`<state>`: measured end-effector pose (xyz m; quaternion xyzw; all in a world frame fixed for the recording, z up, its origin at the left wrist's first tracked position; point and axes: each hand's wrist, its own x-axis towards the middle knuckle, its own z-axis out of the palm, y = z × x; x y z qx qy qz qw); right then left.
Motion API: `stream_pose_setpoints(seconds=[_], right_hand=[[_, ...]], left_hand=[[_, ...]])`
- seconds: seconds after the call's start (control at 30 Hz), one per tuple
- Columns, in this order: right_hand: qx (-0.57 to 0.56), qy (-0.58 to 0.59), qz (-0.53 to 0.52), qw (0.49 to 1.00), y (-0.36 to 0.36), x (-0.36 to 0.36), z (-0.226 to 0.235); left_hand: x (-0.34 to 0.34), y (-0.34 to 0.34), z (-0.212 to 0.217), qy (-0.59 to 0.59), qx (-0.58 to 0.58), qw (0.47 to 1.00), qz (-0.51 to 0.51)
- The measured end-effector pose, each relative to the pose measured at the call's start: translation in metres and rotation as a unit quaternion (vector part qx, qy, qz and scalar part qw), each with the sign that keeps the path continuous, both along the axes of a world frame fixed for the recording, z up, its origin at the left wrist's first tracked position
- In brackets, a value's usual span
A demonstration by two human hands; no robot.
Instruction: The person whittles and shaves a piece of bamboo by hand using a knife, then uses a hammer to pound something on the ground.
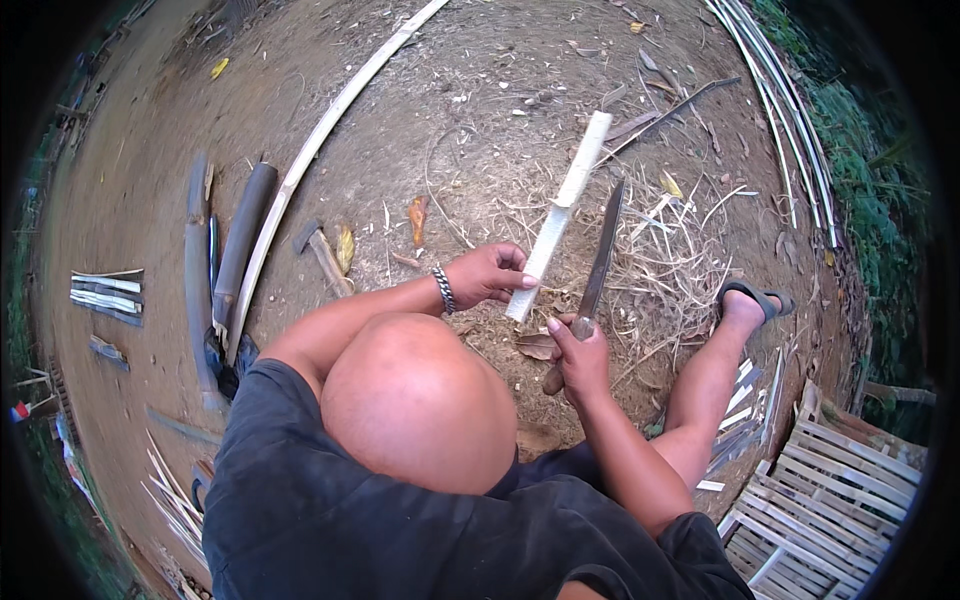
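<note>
My left hand (490, 272), with a chain bracelet at its wrist, pinches the lower end of a pale split bamboo strip (562, 212) between thumb and fingers. The strip tilts up and away to the right, with a node partway along it. Wrapped round a wooden handle, my right hand (582, 358) holds a long knife (604, 250). Its dark blade points up and away, roughly alongside the strip, with a gap between them. Below both, a heap of thin shavings (680, 260) covers the ground to the right.
To the left lie dark bamboo lengths (245, 235), a long pale strip (325, 125), a wooden-handled tool (325, 258) and a small stack of split pieces (107, 296). Long slats (785, 110) lie at the far right. A slatted bamboo platform (815, 500) stands near right.
</note>
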<state>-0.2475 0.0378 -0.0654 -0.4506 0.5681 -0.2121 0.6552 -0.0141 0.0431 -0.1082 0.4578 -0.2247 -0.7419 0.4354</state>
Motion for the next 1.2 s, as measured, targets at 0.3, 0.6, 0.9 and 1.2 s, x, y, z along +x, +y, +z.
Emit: stream_pose_setpoints(seconds=[0.3,0.6,0.9,1.2], right_hand=[[0.023,-0.067,-0.013,0.997,0.004,0.036,0.006],[-0.003,-0.05,0.034,0.998,0.006,0.025,0.003],[0.032,-0.038,0.071,0.996,0.02,0.011,0.017],[0.136,-0.108,0.071,0.982,0.016,-0.017,0.033]], left_hand=[[-0.004,0.005,0.003,-0.049,-0.054,0.997,-0.009],[0.002,0.003,-0.001,-0.1,-0.084,0.989,-0.062],[0.019,-0.017,0.01,-0.231,-0.113,0.966,-0.003],[0.027,-0.017,0.018,-0.324,-0.125,0.935,-0.07]])
